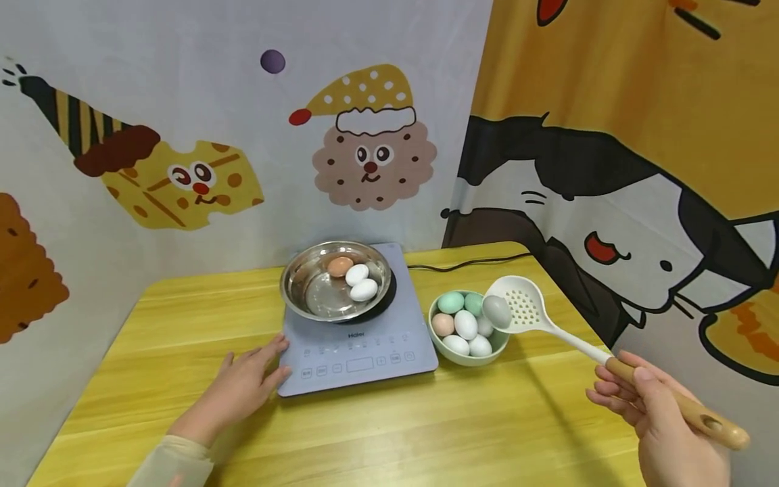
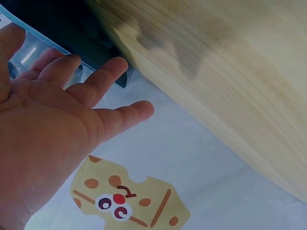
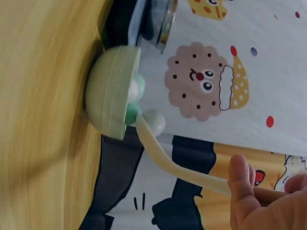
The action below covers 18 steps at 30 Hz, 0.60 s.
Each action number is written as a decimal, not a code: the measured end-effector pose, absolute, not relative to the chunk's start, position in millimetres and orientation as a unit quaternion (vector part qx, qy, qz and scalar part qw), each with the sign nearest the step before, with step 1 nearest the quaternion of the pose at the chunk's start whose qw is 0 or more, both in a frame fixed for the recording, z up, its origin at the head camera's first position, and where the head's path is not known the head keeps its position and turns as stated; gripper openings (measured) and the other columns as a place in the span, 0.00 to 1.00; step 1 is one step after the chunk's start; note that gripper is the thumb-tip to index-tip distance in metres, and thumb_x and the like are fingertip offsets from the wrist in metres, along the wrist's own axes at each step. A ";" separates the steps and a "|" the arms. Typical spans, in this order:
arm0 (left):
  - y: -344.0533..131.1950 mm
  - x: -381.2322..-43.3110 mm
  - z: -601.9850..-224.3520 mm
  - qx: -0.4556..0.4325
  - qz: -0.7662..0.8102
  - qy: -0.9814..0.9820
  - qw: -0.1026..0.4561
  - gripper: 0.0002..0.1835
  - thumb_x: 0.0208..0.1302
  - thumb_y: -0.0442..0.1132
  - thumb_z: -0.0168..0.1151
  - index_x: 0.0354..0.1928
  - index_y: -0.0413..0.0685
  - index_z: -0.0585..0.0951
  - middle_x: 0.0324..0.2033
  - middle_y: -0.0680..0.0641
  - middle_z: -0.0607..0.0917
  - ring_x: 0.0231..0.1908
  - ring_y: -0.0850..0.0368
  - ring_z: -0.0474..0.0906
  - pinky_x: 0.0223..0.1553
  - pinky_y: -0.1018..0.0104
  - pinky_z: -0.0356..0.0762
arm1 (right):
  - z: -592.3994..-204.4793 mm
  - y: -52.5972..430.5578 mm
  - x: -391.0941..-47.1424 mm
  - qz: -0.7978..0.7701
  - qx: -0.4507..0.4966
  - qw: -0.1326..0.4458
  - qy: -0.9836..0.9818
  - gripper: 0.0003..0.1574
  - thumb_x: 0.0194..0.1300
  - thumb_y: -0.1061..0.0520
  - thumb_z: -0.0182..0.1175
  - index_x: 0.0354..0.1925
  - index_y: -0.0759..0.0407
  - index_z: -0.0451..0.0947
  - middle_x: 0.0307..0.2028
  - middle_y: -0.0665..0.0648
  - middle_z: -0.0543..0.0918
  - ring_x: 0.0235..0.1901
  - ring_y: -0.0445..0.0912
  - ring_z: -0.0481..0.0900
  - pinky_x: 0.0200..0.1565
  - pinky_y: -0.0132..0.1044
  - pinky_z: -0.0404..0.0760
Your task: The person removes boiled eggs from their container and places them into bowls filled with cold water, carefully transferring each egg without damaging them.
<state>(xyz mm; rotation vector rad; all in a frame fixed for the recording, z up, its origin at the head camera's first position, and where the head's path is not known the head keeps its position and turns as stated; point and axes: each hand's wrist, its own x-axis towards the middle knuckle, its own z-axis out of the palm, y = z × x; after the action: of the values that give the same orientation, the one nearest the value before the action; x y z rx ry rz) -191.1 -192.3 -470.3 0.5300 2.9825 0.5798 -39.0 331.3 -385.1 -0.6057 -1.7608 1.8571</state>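
In the head view my right hand (image 1: 666, 419) grips the wooden handle of a white slotted skimmer (image 1: 525, 308). A greyish-white egg (image 1: 497, 312) sits at the left side of its head, over the right rim of a pale green bowl (image 1: 467, 360). Green, white and brownish eggs fill that bowl. My left hand (image 1: 240, 389) has its fingers extended, fingertips at the left edge of a Haier induction cooktop (image 1: 365, 348). A shallow steel pan (image 1: 322, 297) stands on the cooktop, holding a brown egg (image 1: 340, 266) and two white eggs (image 1: 363, 290).
A yellow wood-grain table (image 1: 377, 433) carries everything. The cooktop's black cord (image 1: 468, 264) runs right along the back of the table. Printed cartoon curtains (image 1: 243, 122) hang close behind and at the right side.
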 end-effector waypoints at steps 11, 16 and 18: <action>-192.7 -191.1 -469.4 0.170 0.194 0.966 0.032 0.32 0.80 0.52 0.61 0.78 0.46 0.72 0.79 0.42 0.70 0.69 0.23 0.74 0.68 0.10 0.52 | -388.1 295.1 -31.1 0.619 -0.245 0.330 -0.669 0.18 0.81 0.57 0.59 0.62 0.62 0.83 0.40 0.48 0.94 0.29 0.41 0.91 0.33 0.27 0.89; -193.5 -191.8 -469.7 0.168 0.198 0.965 0.035 0.32 0.80 0.53 0.60 0.79 0.46 0.71 0.79 0.43 0.70 0.70 0.23 0.73 0.68 0.10 0.51 | -387.8 290.1 -32.4 0.607 -0.235 0.352 -0.672 0.18 0.81 0.58 0.59 0.62 0.63 0.84 0.40 0.48 0.93 0.29 0.40 0.91 0.34 0.25 0.89; -193.8 -191.8 -470.2 0.168 0.201 0.964 0.036 0.32 0.80 0.52 0.61 0.79 0.46 0.71 0.80 0.43 0.69 0.70 0.23 0.73 0.68 0.10 0.51 | -387.0 287.4 -32.3 0.607 -0.224 0.362 -0.672 0.18 0.81 0.59 0.59 0.62 0.65 0.84 0.41 0.50 0.94 0.30 0.41 0.91 0.35 0.25 0.89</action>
<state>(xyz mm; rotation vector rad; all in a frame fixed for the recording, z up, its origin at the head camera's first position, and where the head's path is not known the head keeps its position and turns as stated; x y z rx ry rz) -191.8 -193.8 -470.2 0.5159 2.9618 0.6183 -32.3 287.4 -387.0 -0.5761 -1.7298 1.5622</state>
